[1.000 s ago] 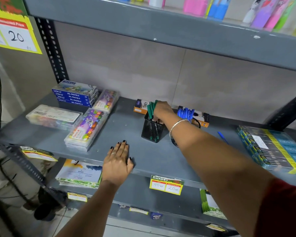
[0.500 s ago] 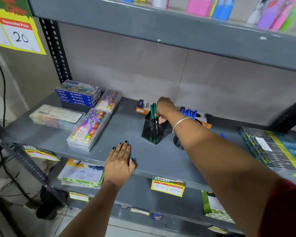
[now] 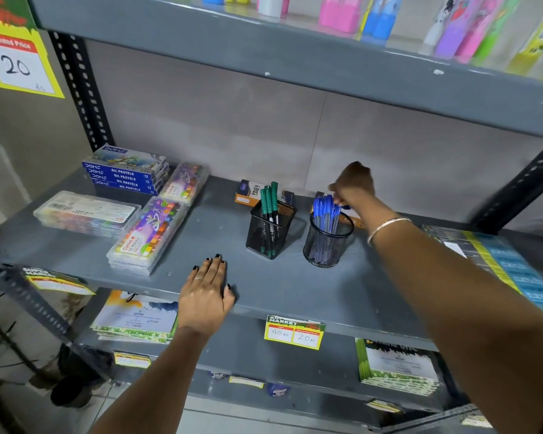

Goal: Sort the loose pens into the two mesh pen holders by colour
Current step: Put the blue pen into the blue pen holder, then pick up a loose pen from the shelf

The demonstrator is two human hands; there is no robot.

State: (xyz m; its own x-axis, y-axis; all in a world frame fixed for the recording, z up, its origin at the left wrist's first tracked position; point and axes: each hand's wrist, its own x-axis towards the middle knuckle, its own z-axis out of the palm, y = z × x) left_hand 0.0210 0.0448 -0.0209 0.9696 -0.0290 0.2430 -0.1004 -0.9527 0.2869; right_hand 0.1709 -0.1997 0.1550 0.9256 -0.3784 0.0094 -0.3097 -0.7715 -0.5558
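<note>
The grey shelf (image 3: 201, 233) carries both mesh holders near the middle of its back edge, and the change lies there: a second ago the right hand (image 3: 355, 183) was at the square holder (image 3: 268, 230), tucking in among the green pens (image 3: 268, 197); now it has moved over to the round holder (image 3: 328, 242) beside it, and hangs above the clump of blue pens (image 3: 325, 209) standing in it. Its fingers curl downward at the tops of those pens, but the hand is blurred and turned away, so I cannot tell whether they pinch a pen or are merely closing on one. The left hand (image 3: 206, 292) has not shifted: it lies flat on the shelf's front edge, fingers (image 3: 215, 266) together and pressed down, bracing. The green side looks settled, and work has passed to blue. I can make out no loose pen on the bare shelf here; the forearm hides the stretch toward the right end, so I judge the sorting is nearly done.
</note>
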